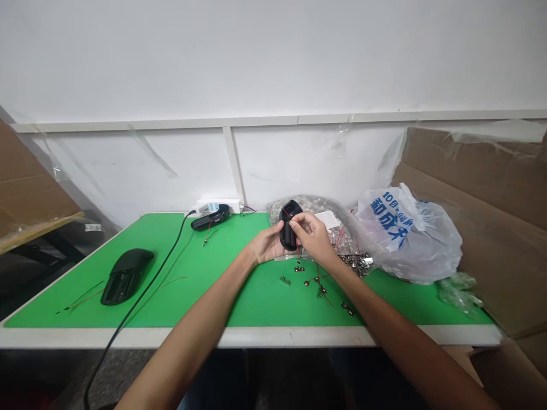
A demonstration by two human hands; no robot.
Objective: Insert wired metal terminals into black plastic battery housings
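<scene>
My left hand (270, 244) is closed round the lower left side of a small black plastic housing (289, 239), which it holds raised over the green mat. At the housing's right side my right hand (314, 233) pinches a thin red wire near the housing's middle. The wire's other end hangs below the housing. Under my hands lie small metal battery contacts (299, 269) with red wires, and a few more contacts (347, 308) are nearer the front edge. Whether the right fingers also press on a contact inside the housing I cannot tell.
A similar black housing (125, 277) lies at left, another (210, 218) at the back by a white power strip (217, 205). A black cable (158, 279) crosses the mat. Clear bags (316, 205) of parts and a white plastic bag (410, 239) stand right, beside cardboard (491, 228).
</scene>
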